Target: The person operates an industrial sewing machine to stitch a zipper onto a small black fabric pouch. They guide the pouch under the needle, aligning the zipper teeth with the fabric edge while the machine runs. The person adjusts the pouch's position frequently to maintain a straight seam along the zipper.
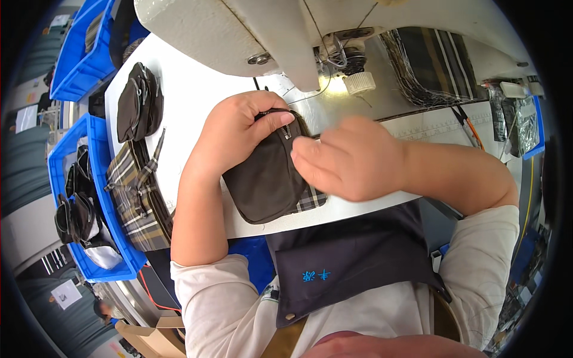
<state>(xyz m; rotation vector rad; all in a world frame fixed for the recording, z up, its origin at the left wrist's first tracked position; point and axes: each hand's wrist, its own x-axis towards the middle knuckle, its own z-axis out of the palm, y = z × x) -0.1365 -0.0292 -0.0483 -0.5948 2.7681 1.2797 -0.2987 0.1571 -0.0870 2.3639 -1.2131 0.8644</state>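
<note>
A dark brown fabric pouch piece (262, 179) lies on the white table under the sewing machine's head, with a metal zipper along its upper edge and plaid cloth (311, 201) showing at its lower right. My left hand (242, 128) grips the pouch's top edge, thumb on the brown cloth beside the zipper pull (287, 131). Over the pouch's right edge is my right hand (352, 160), fingers curled closed and slightly blurred. Whatever its fingertips pinch is hidden. The machine's needle and presser foot area (334, 68) is just beyond both hands, lit by a lamp.
Stacked brown zippered pouches (140, 101) and folded plaid pieces (136, 194) lie at the left table edge. Blue bins (98, 262) stand beyond it. On the right are a stack of striped plaid panels (439, 65), orange-handled scissors (468, 126) and a ruler strip (412, 128).
</note>
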